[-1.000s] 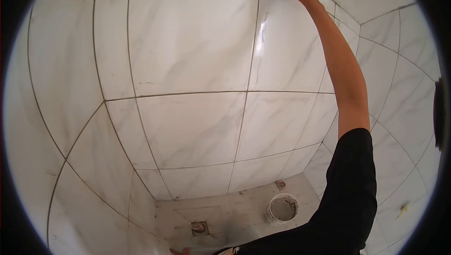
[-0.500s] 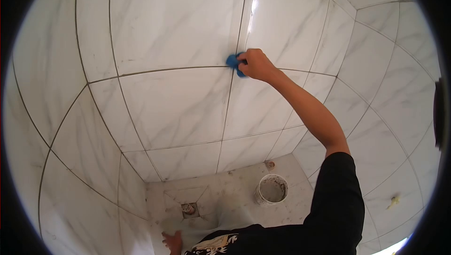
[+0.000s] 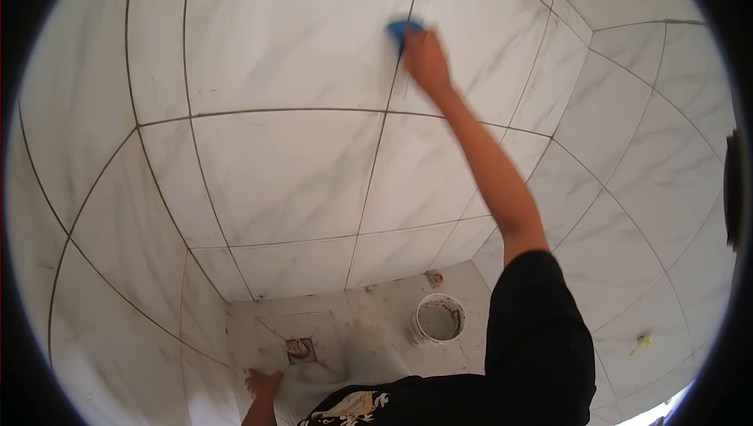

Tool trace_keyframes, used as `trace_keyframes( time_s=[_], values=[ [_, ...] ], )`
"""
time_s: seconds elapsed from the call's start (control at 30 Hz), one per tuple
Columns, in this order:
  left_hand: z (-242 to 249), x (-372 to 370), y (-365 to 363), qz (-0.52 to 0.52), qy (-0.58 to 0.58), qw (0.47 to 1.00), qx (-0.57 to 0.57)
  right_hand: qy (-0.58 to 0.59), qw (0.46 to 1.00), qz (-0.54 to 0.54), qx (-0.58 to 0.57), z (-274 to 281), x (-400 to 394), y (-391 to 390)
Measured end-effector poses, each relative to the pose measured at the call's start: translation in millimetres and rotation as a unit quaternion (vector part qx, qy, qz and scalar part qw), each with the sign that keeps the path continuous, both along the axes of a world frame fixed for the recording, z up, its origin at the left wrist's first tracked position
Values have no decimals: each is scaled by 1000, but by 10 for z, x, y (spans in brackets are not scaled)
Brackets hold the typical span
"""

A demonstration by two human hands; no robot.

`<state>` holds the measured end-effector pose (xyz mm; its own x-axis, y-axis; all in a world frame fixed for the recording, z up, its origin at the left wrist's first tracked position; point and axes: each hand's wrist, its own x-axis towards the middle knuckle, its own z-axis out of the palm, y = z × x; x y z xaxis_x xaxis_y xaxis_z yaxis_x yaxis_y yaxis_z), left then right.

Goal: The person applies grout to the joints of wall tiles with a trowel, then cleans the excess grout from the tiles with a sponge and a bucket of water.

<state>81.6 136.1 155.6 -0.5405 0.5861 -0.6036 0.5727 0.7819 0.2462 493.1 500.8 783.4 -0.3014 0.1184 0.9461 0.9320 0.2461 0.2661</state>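
Observation:
My right hand point(image 3: 426, 56) is closed around a small flat blue pad point(image 3: 403, 31), high on the white marbled wall tiles point(image 3: 290, 41). The pad overlaps the dark vertical joint between two large tiles, above where it crosses the horizontal joint. Motion blurs the hand and pad a little, and the fingers hide part of the pad. Low at the left, my left hand point(image 3: 264, 384) hangs near my body with its fingers apart and nothing in them.
A white bucket point(image 3: 416, 330) with grey smears inside stands on the dusty floor point(image 3: 369, 312). Left of it is a square floor opening with a drain pipe point(image 3: 298, 348). Tiled walls close in on both sides. A yellowish bit point(image 3: 643, 343) shows on the right wall.
My right hand has moved the blue pad up the wall along the vertical joint, from near the joint crossing to well above it. My left hand has shifted slightly left and up in view.

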Motion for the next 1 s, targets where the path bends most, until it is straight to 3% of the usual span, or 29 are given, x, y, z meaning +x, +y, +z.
trace_keyframes(
  time_s=[0.03,0.07,0.1,0.17,0.2,0.23,0.3,0.33,0.43,0.47,0.5,0.53,0.57,0.63,0.67,0.7,0.73,0.8,0.87,0.9,0.97,1.0],
  values=[
    [-101,-39,63,-9,6,1000,-1,-65,993,-63,-72,-613,16,-62],
    [-165,-61,62,-16,13,1000,-2,-76,978,-22,-192,-1027,-14,-386],
    [-139,-73,18,-20,14,1000,-6,-75,977,-25,-197,-1039,47,-484],
    [141,37,79,26,10,1000,-15,-113,919,40,-375,-790,182,-691],
    [63,48,112,28,9,999,-18,-19,949,-19,-315,-299,53,-726],
    [-38,40,123,20,12,1000,-17,33,967,34,-252,254,51,-713],
    [-69,-37,86,10,28,999,-19,-17,999,25,-40,1369,95,-654],
    [-51,-8,96,13,19,999,-21,-4,987,128,100,1765,-31,-713],
    [76,56,98,23,14,999,-28,-22,988,104,108,2247,225,-287],
    [120,75,92,26,16,999,-32,-5,998,27,57,2110,343,-72],
    [154,86,89,24,15,999,-32,3,998,41,42,1751,343,-50],
    [181,99,94,30,21,999,-32,10,998,55,29,1247,333,-49],
    [190,107,93,35,27,999,-31,-11,999,2,34,647,374,48],
    [113,24,72,26,-3,999,-18,-75,991,86,-69,-556,423,-143],
    [85,-29,62,20,-28,999,-4,-147,974,100,-142,-911,491,-324],
    [65,-46,68,19,-32,999,5,-151,941,107,-285,-924,493,-596],
    [63,-55,49,15,-33,999,2,-152,887,113,-421,-787,452,-804],
    [28,19,105,19,-38,999,11,-190,939,113,-265,-124,337,-778],
    [-26,-24,53,39,-1,999,-10,-93,967,224,-75,856,48,-718],
    [-28,-14,72,43,3,999,-6,-162,960,218,63,1409,-92,-713],
    [21,25,55,44,5,999,-19,-156,957,215,116,2279,-348,-620],
    [28,31,73,48,6,999,-21,-154,952,206,164,2454,-428,-535]
  ],
)
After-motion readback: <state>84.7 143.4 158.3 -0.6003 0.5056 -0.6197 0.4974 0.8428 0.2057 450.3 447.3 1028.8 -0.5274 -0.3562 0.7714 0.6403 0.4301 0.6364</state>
